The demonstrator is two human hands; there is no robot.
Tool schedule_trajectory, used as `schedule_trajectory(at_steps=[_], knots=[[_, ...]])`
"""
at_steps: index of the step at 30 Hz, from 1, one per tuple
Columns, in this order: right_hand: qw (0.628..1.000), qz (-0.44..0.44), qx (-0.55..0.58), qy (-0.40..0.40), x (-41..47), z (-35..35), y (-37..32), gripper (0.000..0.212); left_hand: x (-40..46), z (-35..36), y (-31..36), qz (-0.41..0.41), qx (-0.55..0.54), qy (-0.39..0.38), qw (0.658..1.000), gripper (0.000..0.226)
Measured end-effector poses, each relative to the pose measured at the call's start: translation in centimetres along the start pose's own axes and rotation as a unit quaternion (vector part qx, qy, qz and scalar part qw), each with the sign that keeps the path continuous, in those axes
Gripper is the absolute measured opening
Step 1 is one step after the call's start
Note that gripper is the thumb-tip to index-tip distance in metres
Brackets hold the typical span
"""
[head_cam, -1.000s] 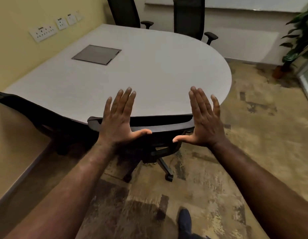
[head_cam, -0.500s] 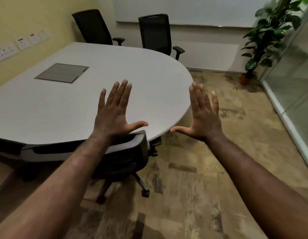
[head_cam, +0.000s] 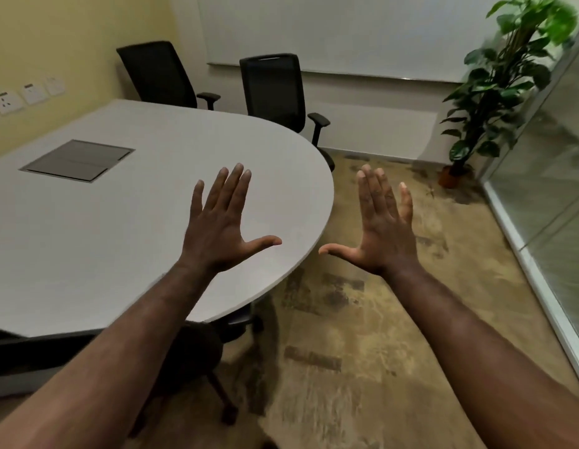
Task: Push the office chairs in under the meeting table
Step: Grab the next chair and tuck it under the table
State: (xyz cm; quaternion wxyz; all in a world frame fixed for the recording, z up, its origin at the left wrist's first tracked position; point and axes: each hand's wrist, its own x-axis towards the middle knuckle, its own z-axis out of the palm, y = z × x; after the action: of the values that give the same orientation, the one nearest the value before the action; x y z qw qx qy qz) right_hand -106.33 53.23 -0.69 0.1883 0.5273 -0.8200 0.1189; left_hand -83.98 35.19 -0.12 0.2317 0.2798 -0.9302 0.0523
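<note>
The big grey bench (head_cam: 126,241) fills the left of the room, rounded end toward the carpet. One dark chair (head_cam: 197,358) at its near edge sits tucked under the top, so I judge that one done. Across the bench, two more black chairs stand apart from the edge: the left chair (head_cam: 158,74) by the yellow wall and the right chair (head_cam: 275,89) under the whiteboard. Those look like what is left.

The near chair is mostly hidden by the bench top and the person's forearm; only its base and a castor show. The far chairs' seats and bases are cut off behind the bench.

The left hand (head_cam: 221,228) and right hand (head_cam: 382,231) are raised, each grip spread wide, touching nothing.
</note>
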Motion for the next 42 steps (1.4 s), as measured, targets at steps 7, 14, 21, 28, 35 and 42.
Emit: schedule_trajectory(at_steps=[7,14,21,28,35,42], knots=[[1.0,0.002,-0.001,-0.001,8.7,4.9,6.2,0.129,10.3,6.4,0.3,0.013,0.003,-0.007,1.0,0.115],[0.999,0.031,-0.004,0.007,18.1,8.3,12.8,0.13,21.6,11.2,-0.7,0.0,-0.006,-0.012,1.0,0.115],[0.999,0.046,-0.003,0.011,25.6,12.4,20.7,0.127,32.2,16.6,0.9,-0.017,-0.013,0.002,1.0,0.115],[1.0,0.015,0.0,-0.005,34.7,18.6,32.2,0.126,44.0,25.2,3.8,-0.048,0.001,-0.01,0.999,0.114],[1.0,-0.024,-0.007,-0.019,45.9,23.2,44.1,0.12,55.6,31.7,6.4,-0.081,0.007,-0.003,0.997,0.107],[0.999,-0.046,0.007,-0.018,54.1,28.8,51.3,0.118,65.3,38.1,7.2,-0.105,-0.002,0.002,0.994,0.101]])
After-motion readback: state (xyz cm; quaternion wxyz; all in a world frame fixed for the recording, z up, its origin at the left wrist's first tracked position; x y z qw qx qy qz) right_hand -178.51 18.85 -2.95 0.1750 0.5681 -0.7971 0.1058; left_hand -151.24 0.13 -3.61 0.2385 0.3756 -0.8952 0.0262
